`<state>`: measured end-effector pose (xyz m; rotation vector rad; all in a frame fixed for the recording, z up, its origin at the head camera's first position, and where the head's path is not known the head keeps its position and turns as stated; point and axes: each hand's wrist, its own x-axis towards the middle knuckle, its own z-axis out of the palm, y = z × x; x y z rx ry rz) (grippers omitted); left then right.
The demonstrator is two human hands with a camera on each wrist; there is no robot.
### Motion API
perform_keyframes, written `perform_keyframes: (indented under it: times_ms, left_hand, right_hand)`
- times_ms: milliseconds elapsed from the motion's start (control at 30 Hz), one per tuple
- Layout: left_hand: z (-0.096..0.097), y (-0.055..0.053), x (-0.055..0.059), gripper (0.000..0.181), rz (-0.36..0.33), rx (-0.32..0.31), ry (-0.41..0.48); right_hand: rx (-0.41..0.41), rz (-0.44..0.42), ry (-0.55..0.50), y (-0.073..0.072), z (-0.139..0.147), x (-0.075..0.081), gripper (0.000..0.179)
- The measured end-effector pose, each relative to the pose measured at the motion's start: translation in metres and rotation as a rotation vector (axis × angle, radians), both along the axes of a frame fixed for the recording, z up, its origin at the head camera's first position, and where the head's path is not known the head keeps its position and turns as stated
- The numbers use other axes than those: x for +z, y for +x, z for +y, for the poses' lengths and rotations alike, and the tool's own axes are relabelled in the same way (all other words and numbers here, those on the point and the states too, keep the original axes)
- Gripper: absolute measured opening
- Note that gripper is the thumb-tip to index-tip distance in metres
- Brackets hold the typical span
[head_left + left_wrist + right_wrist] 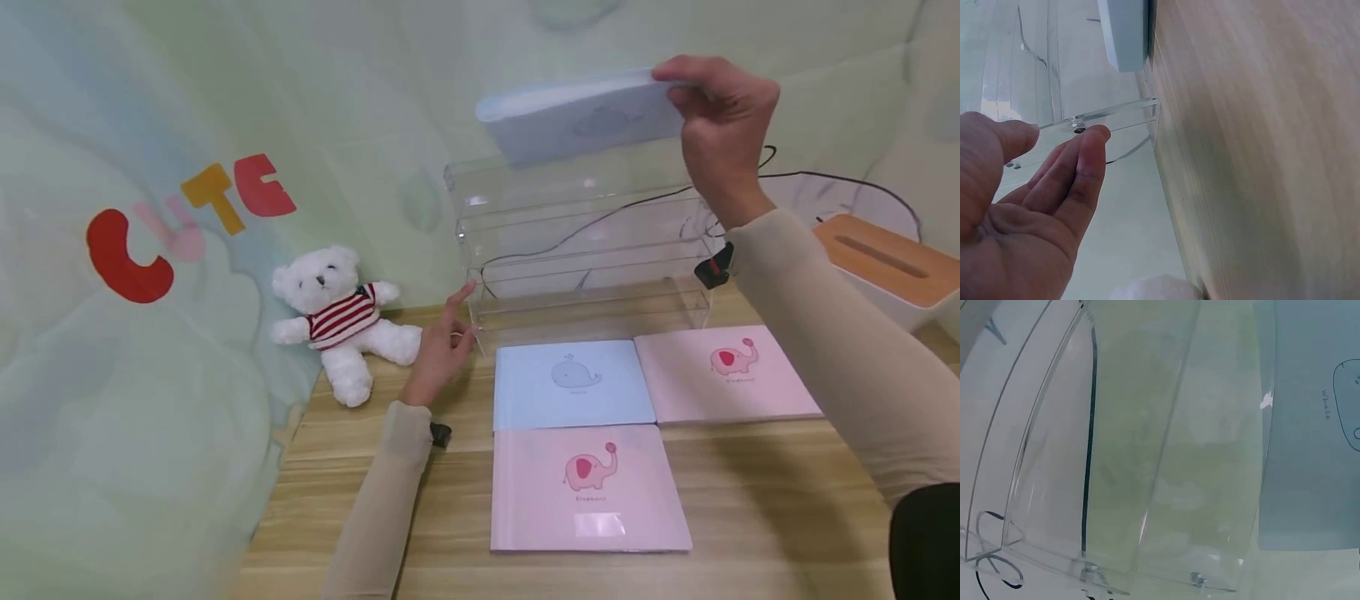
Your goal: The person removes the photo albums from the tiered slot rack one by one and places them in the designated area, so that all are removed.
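Note:
My right hand (723,125) pinches the right end of a light blue book (592,125) with a whale drawn on its cover, holding it up over a clear acrylic rack (585,242). In the right wrist view the cover (1310,444) reads "Whale" and sits beside the rack's top edge. My left hand (442,346) is at the rack's left side panel, its index finger stretched along it; in the left wrist view the fingertips are right at the panel's edge. In front of the rack lie a blue whale book (577,400) and two pink elephant books, one nearer (540,500) and one rightward (682,392).
A white teddy bear (322,283) in a striped shirt sits left of the rack, against a pale green backdrop (360,108). At the right stands a white tissue box with a wooden lid (885,258). A black cord (825,175) runs behind the rack.

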<state>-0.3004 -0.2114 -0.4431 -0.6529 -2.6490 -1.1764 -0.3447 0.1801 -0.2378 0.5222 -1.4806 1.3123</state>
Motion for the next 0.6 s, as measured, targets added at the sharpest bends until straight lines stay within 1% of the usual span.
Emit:
perform_keyframes:
  times_ms: [67, 200, 367, 467, 600]
  left_hand:
    - [0.000, -0.001, 0.000, 0.076, -0.002, 0.001, 0.005]
    - [0.002, -0.002, -0.001, 0.075, -0.007, -0.005, -0.002]
    - [0.004, -0.005, -0.002, 0.075, 0.006, -0.012, -0.007]
    - [0.005, -0.006, -0.002, 0.076, 0.008, -0.012, -0.003]
    - [0.005, -0.007, -0.002, 0.075, 0.003, -0.012, -0.009]
  right_hand:
    - [-0.024, 0.026, 0.004, 0.008, -0.001, 0.000, 0.026]
    - [-0.083, 0.058, -0.022, 0.023, 0.001, -0.003, 0.024]
    - [-0.149, 0.064, -0.060, 0.039, 0.010, -0.003, 0.021]
    - [-0.172, 0.066, -0.098, 0.047, 0.017, 0.000, 0.019]
    - [-0.175, 0.070, -0.154, 0.056, 0.024, 0.000, 0.016]
